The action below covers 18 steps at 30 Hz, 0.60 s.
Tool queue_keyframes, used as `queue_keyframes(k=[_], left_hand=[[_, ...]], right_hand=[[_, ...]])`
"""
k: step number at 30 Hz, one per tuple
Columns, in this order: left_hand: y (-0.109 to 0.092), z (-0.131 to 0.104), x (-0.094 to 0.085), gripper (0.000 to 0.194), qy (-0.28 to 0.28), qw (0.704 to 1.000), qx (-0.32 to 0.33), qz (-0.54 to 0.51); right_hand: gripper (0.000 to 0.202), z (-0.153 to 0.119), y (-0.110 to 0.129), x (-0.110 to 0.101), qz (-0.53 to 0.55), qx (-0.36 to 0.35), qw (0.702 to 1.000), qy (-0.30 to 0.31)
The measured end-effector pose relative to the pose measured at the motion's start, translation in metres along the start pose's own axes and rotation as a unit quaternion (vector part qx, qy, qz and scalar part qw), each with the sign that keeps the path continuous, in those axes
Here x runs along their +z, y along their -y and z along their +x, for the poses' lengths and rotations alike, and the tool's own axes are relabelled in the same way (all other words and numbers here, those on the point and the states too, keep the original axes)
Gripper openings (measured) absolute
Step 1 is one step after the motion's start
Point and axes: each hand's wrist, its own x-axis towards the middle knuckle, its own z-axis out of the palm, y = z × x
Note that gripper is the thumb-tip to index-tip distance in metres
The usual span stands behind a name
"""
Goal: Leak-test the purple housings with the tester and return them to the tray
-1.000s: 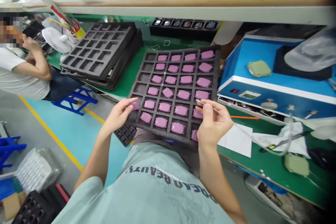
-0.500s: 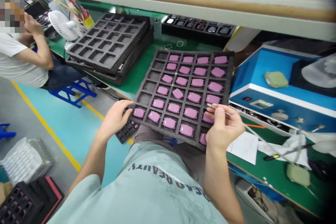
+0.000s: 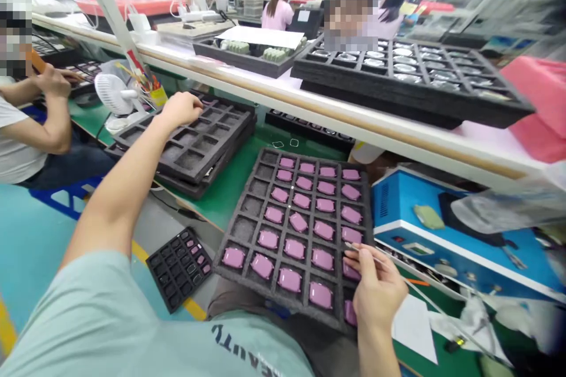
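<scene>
My left hand (image 3: 180, 111) reaches over the far side of a stacked black foam tray (image 3: 194, 172). Its fingers are curled together, and what they pinch, if anything, is hidden. My right hand (image 3: 378, 285) grips a thin pen-like tool (image 3: 354, 247) whose pale tube trails off to the right. That hand is at the right side of a second foam tray (image 3: 245, 283), tilted over my lap. Most pockets there hold purple watch-shaped cases, such as one purple case (image 3: 290, 280). Several pockets down the left column are bare.
A blue machine (image 3: 398, 235) stands right of the tray, a green case (image 3: 428, 217) on top. A white shelf (image 3: 265, 91) bearing more trays crosses overhead. A small fan (image 3: 115, 94) is behind the stack. A black tray (image 3: 179, 271) sits low. A co-worker (image 3: 35, 123) is at left.
My left hand has left the lap tray's left edge and moved up to the stacked tray. The view has tilted upward, bringing the shelf top into sight. My right hand still holds the tool.
</scene>
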Motion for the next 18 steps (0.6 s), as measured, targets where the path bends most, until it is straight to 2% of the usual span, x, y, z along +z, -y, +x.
queue_keyframes(k=[1,3,6,10,14,16,18], left_hand=[[0.007,0.026,0.004,0.017,0.008,0.999,-0.051,-0.014],[0.018,0.057,0.013,0.018,0.012,0.993,-0.108,-0.043],[0.024,0.067,0.026,0.030,-0.018,0.990,-0.120,-0.069],[0.022,0.057,0.034,0.036,-0.060,0.988,-0.116,-0.082],[0.010,0.041,0.027,0.022,-0.096,0.986,-0.109,-0.078],[-0.010,0.015,0.021,0.020,-0.124,0.985,-0.083,-0.086],[-0.044,-0.033,0.022,0.029,-0.163,0.973,-0.016,-0.164]], right_hand=[[0.033,0.001,-0.001,0.000,-0.008,0.000,1.000,-0.003],[0.033,0.002,-0.002,0.001,-0.024,0.000,1.000,-0.007],[0.032,0.003,-0.004,0.001,-0.037,-0.001,0.999,-0.007],[0.029,0.003,-0.003,0.001,-0.043,0.007,0.999,-0.001],[0.028,0.003,0.001,0.001,-0.038,0.011,0.999,0.005],[0.028,0.003,0.003,0.000,-0.033,0.008,0.999,0.007],[0.028,0.003,0.004,0.000,-0.031,0.004,0.999,0.007]])
